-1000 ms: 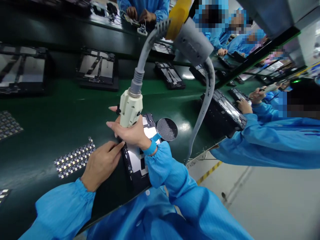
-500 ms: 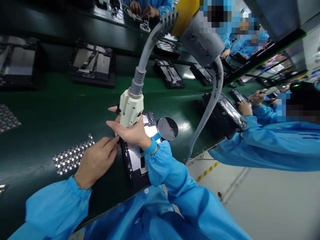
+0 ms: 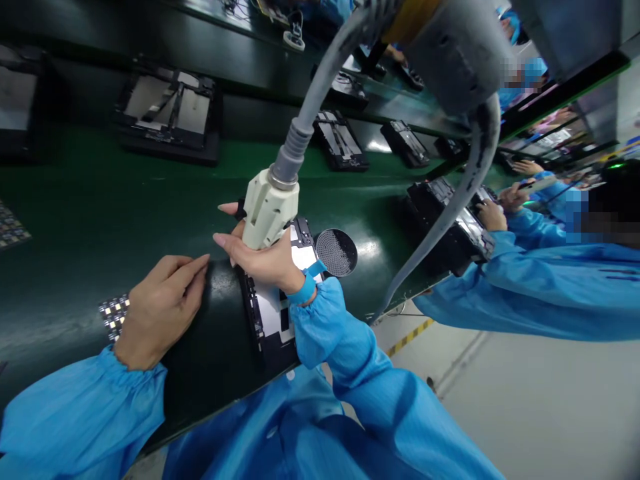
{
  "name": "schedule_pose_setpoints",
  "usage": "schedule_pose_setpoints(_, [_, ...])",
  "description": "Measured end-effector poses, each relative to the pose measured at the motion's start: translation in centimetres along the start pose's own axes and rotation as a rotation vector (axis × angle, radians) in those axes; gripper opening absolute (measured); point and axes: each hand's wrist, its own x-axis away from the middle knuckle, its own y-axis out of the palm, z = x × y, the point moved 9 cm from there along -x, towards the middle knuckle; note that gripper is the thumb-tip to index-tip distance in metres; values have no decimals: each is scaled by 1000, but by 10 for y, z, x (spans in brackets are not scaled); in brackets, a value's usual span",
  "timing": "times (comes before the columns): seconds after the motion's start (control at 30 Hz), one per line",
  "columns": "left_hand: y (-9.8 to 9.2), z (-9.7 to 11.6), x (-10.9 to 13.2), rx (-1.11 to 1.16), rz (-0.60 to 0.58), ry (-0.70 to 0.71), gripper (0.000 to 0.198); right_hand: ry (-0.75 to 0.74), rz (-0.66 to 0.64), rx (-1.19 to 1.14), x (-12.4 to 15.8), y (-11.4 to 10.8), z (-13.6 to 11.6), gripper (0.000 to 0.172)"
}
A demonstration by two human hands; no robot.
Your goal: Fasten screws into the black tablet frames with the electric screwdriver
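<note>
Open devices (image 3: 167, 112) lie spaced along the far part of the green counter (image 3: 160, 210). To the right, a dark stack (image 3: 445, 230) stands near its edge, beside a co-worker's blue sleeve (image 3: 540, 290). Yellow-and-black tape (image 3: 410, 338) marks the pale floor (image 3: 525, 407). A green-edged beam (image 3: 565, 97) slants at upper right.

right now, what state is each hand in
Left hand: closed in a pinch; whether it holds anything cannot be told.
Right hand: closed, holding the cream tool.
</note>
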Motion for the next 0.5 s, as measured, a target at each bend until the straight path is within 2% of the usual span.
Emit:
schedule_pose_setpoints(0.23, [-3, 1, -4, 18, 59, -3, 22, 9, 4, 48, 2, -6, 5, 37])
schedule_pose_setpoints(0.4, [-12, -8, -6, 65, 93, -194, 23, 19, 9, 120, 3, -11, 9, 35])
schedule_pose_setpoints(0.5, [-13, 0, -8, 65, 65, -173, 23, 26, 13, 148, 3, -14, 11, 31])
